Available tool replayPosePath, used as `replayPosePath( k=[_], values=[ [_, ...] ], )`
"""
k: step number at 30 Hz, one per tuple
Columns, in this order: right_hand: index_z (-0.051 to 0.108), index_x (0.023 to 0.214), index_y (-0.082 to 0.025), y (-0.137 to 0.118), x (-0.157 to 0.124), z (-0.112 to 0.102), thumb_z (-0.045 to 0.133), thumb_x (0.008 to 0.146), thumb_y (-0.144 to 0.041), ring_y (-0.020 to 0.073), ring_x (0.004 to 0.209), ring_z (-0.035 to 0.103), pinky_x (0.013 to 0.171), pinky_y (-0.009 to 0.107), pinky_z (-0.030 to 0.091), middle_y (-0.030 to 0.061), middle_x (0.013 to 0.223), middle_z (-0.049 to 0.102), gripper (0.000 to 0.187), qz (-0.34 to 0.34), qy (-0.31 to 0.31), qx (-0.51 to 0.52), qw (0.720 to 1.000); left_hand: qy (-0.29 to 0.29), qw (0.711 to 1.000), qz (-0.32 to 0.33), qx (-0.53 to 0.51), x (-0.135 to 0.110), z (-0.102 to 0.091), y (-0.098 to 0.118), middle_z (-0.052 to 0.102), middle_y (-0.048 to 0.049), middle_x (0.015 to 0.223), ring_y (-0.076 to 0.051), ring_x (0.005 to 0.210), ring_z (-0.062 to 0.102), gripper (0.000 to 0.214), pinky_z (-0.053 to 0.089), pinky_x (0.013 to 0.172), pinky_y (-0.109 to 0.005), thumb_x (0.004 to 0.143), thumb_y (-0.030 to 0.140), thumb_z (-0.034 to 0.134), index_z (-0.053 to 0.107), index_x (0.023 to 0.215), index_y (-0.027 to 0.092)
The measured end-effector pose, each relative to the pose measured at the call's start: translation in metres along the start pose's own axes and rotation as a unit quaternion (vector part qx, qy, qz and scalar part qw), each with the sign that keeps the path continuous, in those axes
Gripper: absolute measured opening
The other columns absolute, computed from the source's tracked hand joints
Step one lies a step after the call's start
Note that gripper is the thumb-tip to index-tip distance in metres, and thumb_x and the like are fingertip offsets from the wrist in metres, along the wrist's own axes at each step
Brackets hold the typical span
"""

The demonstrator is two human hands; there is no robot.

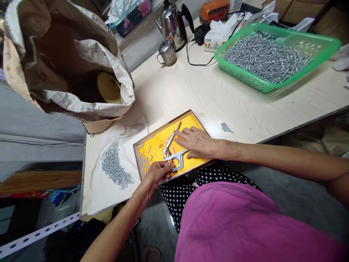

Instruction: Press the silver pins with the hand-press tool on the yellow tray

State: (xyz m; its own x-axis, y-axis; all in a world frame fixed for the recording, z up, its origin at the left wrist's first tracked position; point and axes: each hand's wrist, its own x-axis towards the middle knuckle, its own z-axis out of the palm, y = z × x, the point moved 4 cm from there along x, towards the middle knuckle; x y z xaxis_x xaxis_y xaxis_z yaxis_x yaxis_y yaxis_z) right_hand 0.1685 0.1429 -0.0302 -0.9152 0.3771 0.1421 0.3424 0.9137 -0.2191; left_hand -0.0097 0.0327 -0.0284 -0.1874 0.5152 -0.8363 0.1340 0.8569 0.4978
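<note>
Left hand [160, 171] and right hand [200, 143] meet at a pair of grey-handled press pliers [176, 156], which lies over the yellow-lined shallow tray [156, 148] at table centre. The left has thumb and fingers closed together at the tool's head; what they pinch is hidden. The right is loosely open across the spread handles, its fingertips near the upper one. Small metal pins [144, 162] lie scattered along the tray's nine o'clock side. Relative to the tray, a heap of similar pins [116, 168] sits at about eight to nine o'clock, an open woven sack [105, 65] at ten, a steel kettle [176, 31] at twelve, and a pin-filled green basket [240, 75] between one and two.
</note>
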Motion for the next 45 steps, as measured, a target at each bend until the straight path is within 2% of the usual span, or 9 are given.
replayPosePath(
  k=[4, 14, 18, 20, 23, 26, 34, 40, 45],
  values=[
    [0.046, 0.142, -0.012, 0.022, 0.019, -0.003, 0.082, 0.072, -0.058, 0.0404, 0.132, 0.039, 0.102, 0.049, 0.039, 0.0207, 0.149, 0.045, 0.091, -0.033, -0.016, -0.022, 0.999, 0.009, 1.0, 0.004, -0.004, 0.001, 0.0, -0.004, 0.052, 0.0056, 0.044, -0.005, 0.038, 0.042, 0.043, 0.032, 0.042, -0.017, 0.055, 0.044, 0.093, 0.063, 0.062, 0.015],
    [0.068, 0.106, -0.01, 0.018, 0.024, -0.011, 0.078, 0.08, -0.053, 0.03, 0.104, 0.049, 0.088, 0.041, 0.038, 0.0135, 0.11, 0.062, 0.051, -0.022, -0.083, -0.008, 0.996, 0.056, 0.992, 0.052, 0.104, -0.003, -0.002, -0.003, 0.05, 0.0033, 0.047, -0.009, 0.042, 0.042, 0.04, 0.032, 0.046, -0.023, 0.068, 0.05, 0.083, 0.061, 0.059, 0.017],
    [0.066, 0.111, -0.009, 0.014, 0.019, -0.009, 0.076, 0.085, -0.05, 0.0281, 0.102, 0.048, 0.084, 0.038, 0.036, 0.014, 0.111, 0.062, 0.05, -0.011, -0.073, -0.008, 0.997, 0.236, 0.869, 0.288, 0.326, -0.023, 0.006, 0.021, 0.07, -0.0092, 0.09, -0.024, 0.084, 0.065, 0.025, 0.051, 0.074, -0.034, 0.084, 0.043, 0.073, 0.073, 0.086, 0.019],
    [0.065, 0.113, -0.009, 0.013, 0.018, -0.006, 0.076, 0.084, -0.053, 0.0284, 0.102, 0.048, 0.082, 0.038, 0.036, 0.0141, 0.111, 0.062, 0.054, -0.013, -0.063, -0.016, 0.998, 0.253, 0.793, 0.382, 0.401, -0.023, 0.02, 0.033, 0.066, -0.0148, 0.124, -0.032, 0.114, 0.06, 0.037, 0.05, 0.096, -0.043, 0.086, 0.04, 0.073, 0.069, 0.116, 0.019],
    [0.063, 0.119, -0.008, 0.013, 0.014, -0.002, 0.077, 0.08, -0.058, 0.0289, 0.101, 0.049, 0.081, 0.038, 0.036, 0.0145, 0.112, 0.062, 0.064, -0.005, -0.059, -0.029, 0.998, 0.21, 0.735, 0.443, 0.468, -0.004, 0.036, 0.045, 0.053, -0.0196, 0.145, -0.036, 0.133, 0.048, 0.062, 0.042, 0.111, -0.051, 0.087, 0.04, 0.073, 0.053, 0.14, 0.014],
    [0.062, 0.121, -0.008, 0.016, 0.006, -0.004, 0.079, 0.076, -0.06, 0.0293, 0.098, 0.05, 0.079, 0.038, 0.039, 0.0154, 0.111, 0.063, 0.071, 0.037, -0.057, -0.05, 0.996, 0.171, 0.71, 0.466, 0.5, 0.012, 0.04, 0.052, 0.056, -0.018, 0.141, -0.034, 0.129, 0.05, 0.066, 0.043, 0.111, -0.052, 0.091, 0.04, 0.068, 0.043, 0.147, 0.014],
    [0.068, 0.101, -0.012, 0.001, -0.007, -0.001, 0.057, 0.099, -0.022, 0.0245, 0.093, 0.056, 0.077, 0.036, 0.04, 0.0126, 0.097, 0.066, 0.015, 0.021, -0.058, -0.038, 0.997, 0.165, 0.688, 0.468, 0.529, 0.008, 0.046, 0.049, 0.065, -0.0102, 0.105, -0.027, 0.099, 0.058, 0.027, 0.054, 0.089, -0.043, 0.098, 0.032, 0.058, 0.06, 0.121, 0.018],
    [0.066, 0.107, -0.01, 0.004, -0.007, 0.001, 0.057, 0.098, -0.022, 0.0259, 0.098, 0.058, 0.079, 0.037, 0.044, 0.0139, 0.102, 0.067, 0.017, 0.034, -0.044, -0.013, 0.998, 0.192, 0.676, 0.491, 0.515, 0.01, 0.046, 0.046, 0.066, -0.0095, 0.106, -0.027, 0.101, 0.059, 0.027, 0.054, 0.089, -0.042, 0.098, 0.033, 0.059, 0.06, 0.122, 0.019],
    [0.057, 0.128, -0.013, 0.012, -0.014, 0.0, 0.076, 0.087, -0.038, 0.0306, 0.116, 0.052, 0.093, 0.043, 0.046, 0.0171, 0.129, 0.059, 0.053, 0.007, 0.053, 0.03, 0.998, 0.232, 0.632, 0.572, 0.469, -0.015, 0.029, 0.035, 0.062, -0.0122, 0.12, -0.024, 0.107, 0.058, 0.023, 0.054, 0.091, -0.039, 0.101, 0.03, 0.056, 0.062, 0.121, 0.019]
  ],
)
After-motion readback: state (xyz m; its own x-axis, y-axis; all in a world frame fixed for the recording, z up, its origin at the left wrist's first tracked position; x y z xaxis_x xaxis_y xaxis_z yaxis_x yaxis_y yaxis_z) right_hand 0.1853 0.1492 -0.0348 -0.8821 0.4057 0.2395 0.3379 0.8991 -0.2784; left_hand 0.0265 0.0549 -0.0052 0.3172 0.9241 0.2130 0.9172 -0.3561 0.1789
